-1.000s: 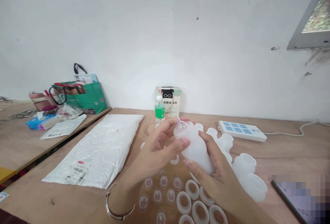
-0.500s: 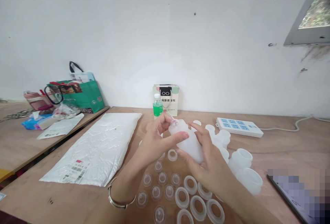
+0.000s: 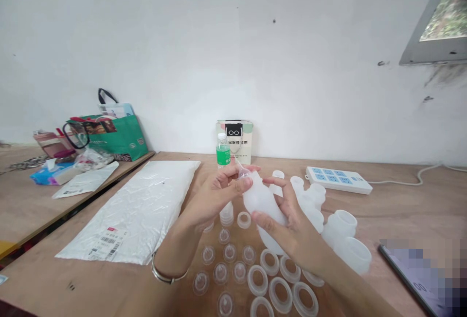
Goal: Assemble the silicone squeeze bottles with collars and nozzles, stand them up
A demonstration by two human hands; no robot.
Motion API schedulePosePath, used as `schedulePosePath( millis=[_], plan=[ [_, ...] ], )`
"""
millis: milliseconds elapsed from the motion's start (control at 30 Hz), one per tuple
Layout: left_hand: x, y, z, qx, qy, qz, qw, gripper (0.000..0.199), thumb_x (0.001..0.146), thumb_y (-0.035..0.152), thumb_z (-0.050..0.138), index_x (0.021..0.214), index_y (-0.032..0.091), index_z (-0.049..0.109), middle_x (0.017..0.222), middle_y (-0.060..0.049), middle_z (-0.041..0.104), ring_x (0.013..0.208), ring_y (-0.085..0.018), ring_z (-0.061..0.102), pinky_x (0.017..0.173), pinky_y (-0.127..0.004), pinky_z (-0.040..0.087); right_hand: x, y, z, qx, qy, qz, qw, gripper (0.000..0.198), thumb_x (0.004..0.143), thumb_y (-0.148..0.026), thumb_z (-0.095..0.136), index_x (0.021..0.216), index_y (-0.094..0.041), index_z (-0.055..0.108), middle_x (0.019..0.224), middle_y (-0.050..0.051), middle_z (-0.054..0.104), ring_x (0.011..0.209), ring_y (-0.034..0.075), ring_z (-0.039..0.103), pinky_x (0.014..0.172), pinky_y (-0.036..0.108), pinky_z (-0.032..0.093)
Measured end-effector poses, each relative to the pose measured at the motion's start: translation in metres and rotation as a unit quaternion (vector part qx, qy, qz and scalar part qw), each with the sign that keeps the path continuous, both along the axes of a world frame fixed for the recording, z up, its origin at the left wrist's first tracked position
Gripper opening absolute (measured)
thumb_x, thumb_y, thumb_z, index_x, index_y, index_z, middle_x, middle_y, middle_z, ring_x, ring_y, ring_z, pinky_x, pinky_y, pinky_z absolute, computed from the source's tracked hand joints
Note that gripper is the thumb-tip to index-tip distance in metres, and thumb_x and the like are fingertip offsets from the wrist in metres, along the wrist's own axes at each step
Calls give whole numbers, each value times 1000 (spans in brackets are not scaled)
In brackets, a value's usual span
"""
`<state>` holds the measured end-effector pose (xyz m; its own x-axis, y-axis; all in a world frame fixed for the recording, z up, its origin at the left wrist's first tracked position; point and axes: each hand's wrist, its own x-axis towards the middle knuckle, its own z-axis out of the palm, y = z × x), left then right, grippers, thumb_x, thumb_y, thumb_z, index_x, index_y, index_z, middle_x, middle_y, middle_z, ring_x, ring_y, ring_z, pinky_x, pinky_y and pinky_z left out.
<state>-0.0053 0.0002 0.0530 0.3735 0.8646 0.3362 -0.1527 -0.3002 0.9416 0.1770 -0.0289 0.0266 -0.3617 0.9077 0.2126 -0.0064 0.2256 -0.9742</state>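
A frosted white baby bottle body point(image 3: 262, 205) is held tilted between both hands above the table. My right hand point(image 3: 290, 217) wraps round its body, thumb on the near side. At its upper end, my left hand point(image 3: 224, 188) pinches a clear bottle teat point(image 3: 244, 174) between thumb and fingers. The teat is against the bottle's mouth; how well it is seated is hidden by the fingers. Below the hands lie several clear teats point(image 3: 221, 273) and several frosted rings point(image 3: 272, 295). To the right stand several frosted bottle bodies point(image 3: 341, 227).
A white padded mailer point(image 3: 134, 205) lies left. A green-labelled drink bottle point(image 3: 223, 154) and a paper bag point(image 3: 245, 144) stand at the wall. A power strip point(image 3: 339, 179) is at the back right, a phone point(image 3: 412, 278) at the right. A green bag point(image 3: 126, 137) sits far left.
The bottle has turned more upright, its lower end dropping toward the rings. My left thumb has shifted up from the bottle's side onto the teat. The right hand keeps its hold.
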Motion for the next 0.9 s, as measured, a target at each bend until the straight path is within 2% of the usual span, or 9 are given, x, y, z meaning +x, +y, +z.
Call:
schedulePosePath(
  millis=[133, 233, 333, 467, 567, 667, 767, 833, 900],
  plan=[
    [0, 3, -2, -19, -35, -44, 998, 28, 81, 33, 71, 107, 23, 71, 108, -6, 68, 98, -17, 59, 88, -29, 45, -1, 2, -1, -84, 88, 77, 990, 60, 82, -46, 66, 127, -32, 28, 93, 1, 65, 68, 16, 65, 61, 29, 52],
    [-5, 3, 1, -31, -59, -99, 993, 35, 81, 33, 70, 115, 23, 68, 101, -5, 69, 93, -16, 60, 88, -28, 45, -2, 5, -2, -185, 183, 184, 948, 60, 78, -55, 65, 122, -29, 34, 79, -1, 64, 51, 13, 60, 47, 24, 46],
    [-7, -1, 4, -20, -64, -121, 990, 38, 82, 33, 69, 119, 22, 66, 110, -9, 67, 102, -21, 60, 93, -32, 44, -3, 3, -2, -205, 208, 233, 928, 59, 77, -63, 61, 116, -25, 40, 74, 0, 62, 47, 13, 57, 44, 24, 45],
    [-2, -6, 2, -6, -50, -71, 996, 40, 83, 42, 65, 117, 21, 66, 113, -10, 65, 100, -24, 60, 85, -33, 47, -7, -3, -4, -82, 83, 70, 991, 61, 77, -53, 68, 121, -29, 32, 82, 0, 65, 58, 16, 62, 50, 26, 48],
    [1, -7, -1, 3, -45, -22, 999, 35, 82, 38, 68, 114, 23, 68, 104, -7, 66, 90, -19, 60, 77, -29, 47, -7, -5, -5, 43, 1, -66, 997, 55, 81, -41, 68, 121, -29, 32, 103, 5, 65, 71, 17, 63, 60, 29, 50],
    [0, -5, 1, -13, -71, -69, 995, 43, 80, 33, 72, 121, 24, 63, 105, -7, 67, 94, -19, 61, 82, -29, 46, -5, -3, -2, -34, 53, 29, 998, 54, 79, -46, 68, 117, -28, 33, 94, 3, 65, 65, 15, 61, 55, 27, 48],
    [-3, -6, 4, -24, -91, -132, 987, 44, 82, 33, 69, 123, 23, 60, 110, -10, 67, 100, -22, 62, 89, -33, 45, -4, -3, 1, -169, 155, 189, 955, 55, 77, -63, 60, 111, -25, 38, 76, 0, 63, 49, 13, 55, 46, 26, 45],
    [-2, -8, 5, -21, -91, -121, 988, 36, 84, 35, 65, 118, 22, 63, 116, -11, 65, 105, -24, 60, 90, -35, 45, -6, -4, 2, -177, 159, 177, 955, 56, 77, -64, 59, 111, -25, 38, 73, 0, 62, 48, 13, 56, 45, 26, 45],
    [1, -9, 4, -12, -87, -80, 993, 34, 84, 40, 65, 113, 21, 66, 119, -11, 62, 105, -24, 59, 87, -34, 46, -9, -5, 0, -115, 110, 72, 985, 54, 78, -55, 66, 114, -28, 35, 81, 0, 64, 57, 15, 60, 50, 26, 47]
  ],
)
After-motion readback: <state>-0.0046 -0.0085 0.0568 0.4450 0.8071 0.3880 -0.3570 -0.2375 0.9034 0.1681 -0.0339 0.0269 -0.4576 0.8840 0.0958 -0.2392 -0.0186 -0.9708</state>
